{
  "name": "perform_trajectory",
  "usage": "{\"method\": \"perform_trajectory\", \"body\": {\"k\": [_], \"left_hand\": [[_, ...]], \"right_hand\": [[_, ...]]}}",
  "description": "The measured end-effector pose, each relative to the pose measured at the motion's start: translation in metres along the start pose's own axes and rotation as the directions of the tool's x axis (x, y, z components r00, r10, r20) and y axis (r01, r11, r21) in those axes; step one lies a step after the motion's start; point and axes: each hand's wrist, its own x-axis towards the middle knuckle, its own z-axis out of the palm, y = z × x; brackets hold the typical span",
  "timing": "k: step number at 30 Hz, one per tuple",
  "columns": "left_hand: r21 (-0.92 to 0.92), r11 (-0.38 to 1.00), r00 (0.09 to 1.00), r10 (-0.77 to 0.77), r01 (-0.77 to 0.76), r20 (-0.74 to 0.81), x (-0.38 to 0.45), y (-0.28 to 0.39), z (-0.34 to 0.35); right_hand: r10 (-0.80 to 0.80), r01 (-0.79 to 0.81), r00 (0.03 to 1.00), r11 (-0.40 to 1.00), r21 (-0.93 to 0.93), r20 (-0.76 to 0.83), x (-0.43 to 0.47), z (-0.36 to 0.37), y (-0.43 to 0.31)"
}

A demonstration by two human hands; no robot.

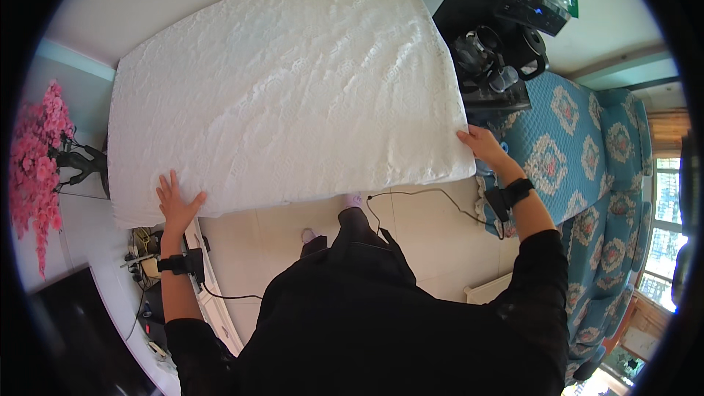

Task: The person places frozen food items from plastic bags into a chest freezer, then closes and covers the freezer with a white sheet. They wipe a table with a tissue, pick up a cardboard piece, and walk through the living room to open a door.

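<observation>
A white mattress [286,88] with a woven floral pattern spans the view before me, lightly creased towards its right side. My left hand [177,203] rests on its near left part, palm down and fingers spread. At the near right corner, my right hand [479,142] grips the mattress edge, thumb on top; the other fingers are partly hidden. Each wrist carries a black strapped device with a cable. What supports the mattress is hidden beneath it.
Right of the mattress stands a black tea bar machine [495,5] with a glass pot [478,47] and a kettle [529,52]. A blue floral sofa [566,137] lies further right. Pink artificial blossoms [41,154], a television [91,335] and a cluttered white cabinet [214,308] are left.
</observation>
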Motion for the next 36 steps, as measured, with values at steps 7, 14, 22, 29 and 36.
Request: {"method": "perform_trajectory", "body": {"k": [7,14,22,29,36], "left_hand": [[-0.008,1.0,1.0,-0.009,0.009,0.024,0.009,0.003,-0.001],[-0.036,0.998,0.998,0.053,-0.054,-0.02,-0.003,-0.008,0.007],[-0.015,0.998,0.998,0.055,-0.055,-0.027,-0.037,-0.038,0.013],[0.096,0.99,0.987,0.109,-0.098,-0.117,-0.059,-0.041,0.035],[0.033,0.997,0.995,0.066,-0.063,-0.07,-0.087,-0.016,0.028]], "right_hand": [[-0.197,0.506,0.562,0.85,0.146,-0.803,-0.014,-0.015,-0.013],[-0.041,0.006,0.725,0.999,-0.053,-0.688,-0.026,0.0,0.031],[-0.078,0.123,0.991,0.866,0.484,-0.113,-0.038,0.042,0.068],[-0.021,0.337,0.757,0.869,0.363,-0.654,-0.002,-0.015,0.079],[0.068,0.129,0.918,0.879,0.459,-0.39,0.014,-0.034,0.085]]}}
